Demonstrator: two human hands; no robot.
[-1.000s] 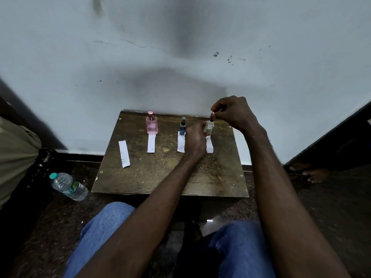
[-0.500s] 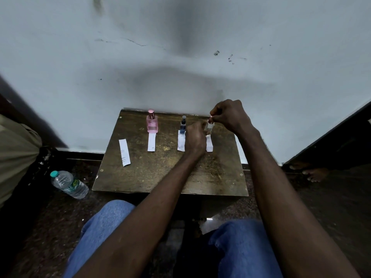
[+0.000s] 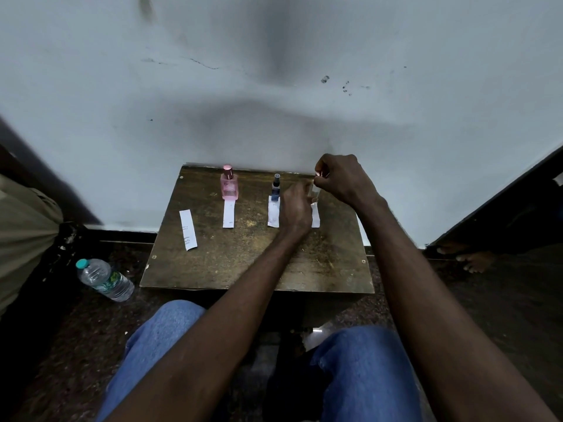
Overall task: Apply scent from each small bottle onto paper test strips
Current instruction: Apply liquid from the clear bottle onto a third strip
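Observation:
On the small wooden table [image 3: 253,269] a pink bottle [image 3: 229,185] and a dark blue spray bottle [image 3: 276,187] stand near the wall, each behind a white paper strip [image 3: 228,214] [image 3: 273,214]. A small clear bottle [image 3: 316,191] stands at the right above a third strip [image 3: 315,217]. My left hand [image 3: 294,210], blurred, wraps its fingers against the clear bottle's side. My right hand [image 3: 345,178] pinches a small shiny cap [image 3: 318,173] just over the bottle's top. A fourth strip [image 3: 188,229] with print lies alone at the left.
A plastic water bottle [image 3: 105,280] lies on the dark floor left of the table. The pale wall [image 3: 274,86] rises straight behind the table. A bare foot [image 3: 470,260] shows at the right by a dark doorway. My knees in blue jeans [image 3: 365,370] sit below the table's front edge.
My right hand has come down a little and closer over the clear bottle's top. My left hand has shifted slightly at the bottle and is now blurred. Other bottles and strips are unmoved.

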